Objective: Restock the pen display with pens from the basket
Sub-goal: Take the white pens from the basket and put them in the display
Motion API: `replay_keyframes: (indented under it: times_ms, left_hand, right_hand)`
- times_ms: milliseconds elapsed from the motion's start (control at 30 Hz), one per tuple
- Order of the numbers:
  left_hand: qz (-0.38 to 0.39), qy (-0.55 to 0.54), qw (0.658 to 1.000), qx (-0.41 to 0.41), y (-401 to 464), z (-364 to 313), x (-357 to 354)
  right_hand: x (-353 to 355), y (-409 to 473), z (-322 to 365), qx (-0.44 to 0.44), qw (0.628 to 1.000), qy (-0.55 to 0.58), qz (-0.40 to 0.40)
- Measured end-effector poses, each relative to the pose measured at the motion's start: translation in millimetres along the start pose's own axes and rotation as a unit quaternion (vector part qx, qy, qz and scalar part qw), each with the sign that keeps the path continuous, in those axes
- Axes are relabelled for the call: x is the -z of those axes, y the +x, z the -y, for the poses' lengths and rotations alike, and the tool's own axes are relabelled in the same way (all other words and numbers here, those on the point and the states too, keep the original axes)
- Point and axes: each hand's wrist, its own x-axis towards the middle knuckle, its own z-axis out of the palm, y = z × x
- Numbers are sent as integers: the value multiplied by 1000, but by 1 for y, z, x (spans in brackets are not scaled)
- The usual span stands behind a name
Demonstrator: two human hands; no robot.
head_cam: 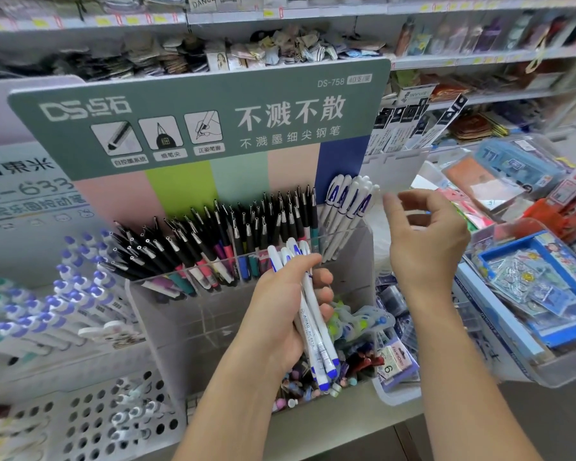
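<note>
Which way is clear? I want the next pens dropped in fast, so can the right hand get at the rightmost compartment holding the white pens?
Probably yes. The right hand hangs empty just beside the white pens in the rightmost compartment, with nothing between them. The left hand holds its bundle of pens lower, out of the way.

Black pens (233, 234) pack the left slots — no gap. White pens (345, 207) half-fill the right slot; open air beside them.

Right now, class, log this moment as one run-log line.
left hand: grips white pens | right hand: empty, fingers loosely curled beside display's right compartment | compartment: part-filled
</note>
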Motion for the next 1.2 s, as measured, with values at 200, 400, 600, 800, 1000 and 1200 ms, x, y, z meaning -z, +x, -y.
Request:
replay_keyframes:
  times_ms: [200,400,600,800,1000,1200]
  left_hand:
    - [16,23,1000,9,1,2,-6]
    - [29,52,998,14,-2,6,-9]
    - [-6,39,999,8,-4,7,-13]
    - [-56,-9,998,-22,-6,-1,-12]
    - [-56,-30,997,-33,-6,-5,-15]
    - [-80,-44,995,-32,-4,-2,0]
  right_hand:
    - [1,-33,30,-97,956,50,271]
    - [8,-36,33,-293,843,225,392]
    - [4,-37,35,-313,849,243,348]
    - [5,-27,40,-119,944,224,209]
    - [5,-28,54,-5,952,254,169]
    - [17,-7,52,81,967,243,-1]
